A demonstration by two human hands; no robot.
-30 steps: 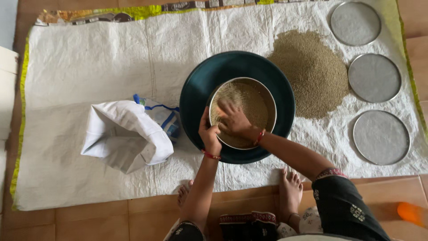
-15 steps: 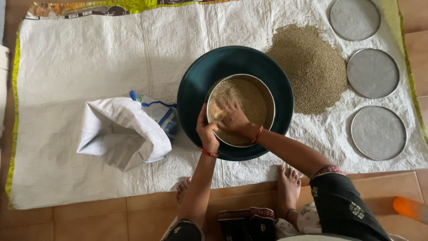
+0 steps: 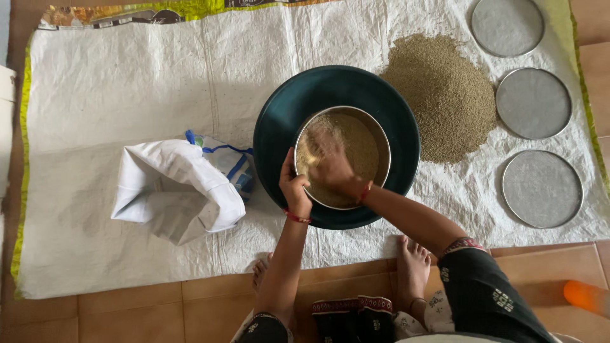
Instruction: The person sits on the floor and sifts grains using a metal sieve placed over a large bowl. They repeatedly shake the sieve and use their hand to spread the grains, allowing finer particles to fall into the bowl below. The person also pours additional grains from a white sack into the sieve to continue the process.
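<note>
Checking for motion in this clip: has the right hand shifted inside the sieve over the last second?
Yes. The right hand has slid slightly up across the grain, away from the sieve rim nearest the person; its fingers are motion-blurred.

A white open sack [image 3: 178, 190] with blue print lies left on the mat [image 3: 127, 82].

The round sieve [image 3: 343, 157] has a shiny metal rim and holds dull, gritty grain. It sits in a smooth, dark teal basin [image 3: 337, 86] with a soft sheen, probably plastic. The white mat [image 3: 127, 89] is coarse woven sacking, matt. Near its right edge lie three flat discs [image 3: 541, 188] of fine grey metal mesh. The sack [image 3: 175, 190] looks like creased woven plastic.
</note>
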